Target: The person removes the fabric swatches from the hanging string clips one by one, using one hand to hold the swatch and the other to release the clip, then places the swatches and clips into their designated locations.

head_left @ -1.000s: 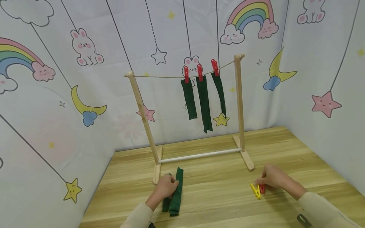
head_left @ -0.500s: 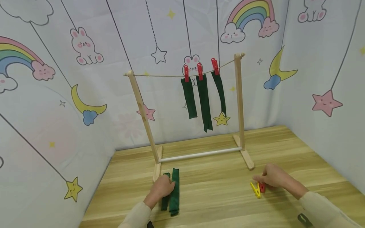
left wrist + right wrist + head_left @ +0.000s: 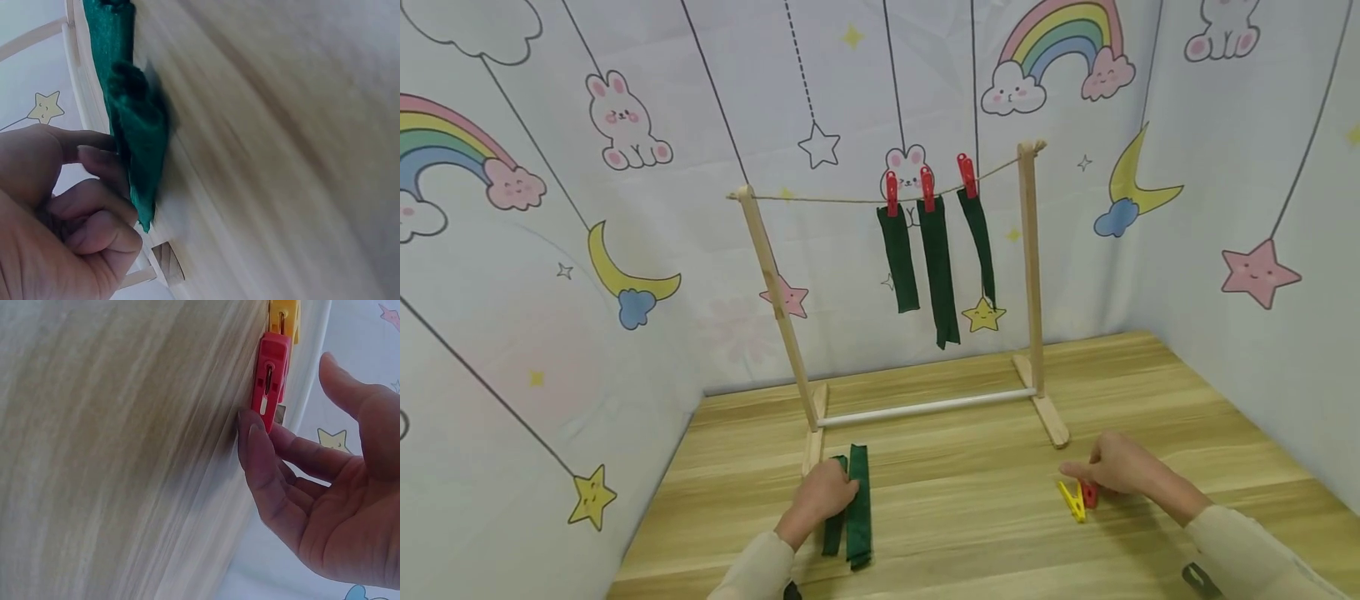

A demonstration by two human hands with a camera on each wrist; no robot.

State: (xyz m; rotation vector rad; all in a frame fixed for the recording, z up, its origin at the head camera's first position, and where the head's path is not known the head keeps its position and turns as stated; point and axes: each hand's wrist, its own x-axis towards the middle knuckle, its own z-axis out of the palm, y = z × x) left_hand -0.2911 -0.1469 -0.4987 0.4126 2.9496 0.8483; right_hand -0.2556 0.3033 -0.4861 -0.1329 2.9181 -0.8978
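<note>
Two dark green cloth strips lie side by side on the table at the front left, a shorter one point(image 3: 832, 537) and a longer one point(image 3: 860, 525). My left hand point(image 3: 823, 492) is over the shorter strip, its curled fingers gripping the green cloth point(image 3: 140, 134) in the left wrist view. At the right, my right hand point(image 3: 1116, 467) rests its fingertips against the end of a red clothespin point(image 3: 272, 378), the thumb held away from it. A yellow clothespin point(image 3: 1078, 504) lies right beside the red one.
A wooden stand with a left post point(image 3: 775, 300) and right post point(image 3: 1032, 275) carries a string point(image 3: 820, 199). Three green strips point(image 3: 938, 275) hang there from red clothespins. A white rod point(image 3: 925, 408) joins the feet. Patterned cloth walls point(image 3: 730, 333) surround the table point(image 3: 955, 517).
My left hand has shifted slightly left, and the longer green strip has moved left and straightened beside the shorter one. My right thumb has drawn away from the clothespins.
</note>
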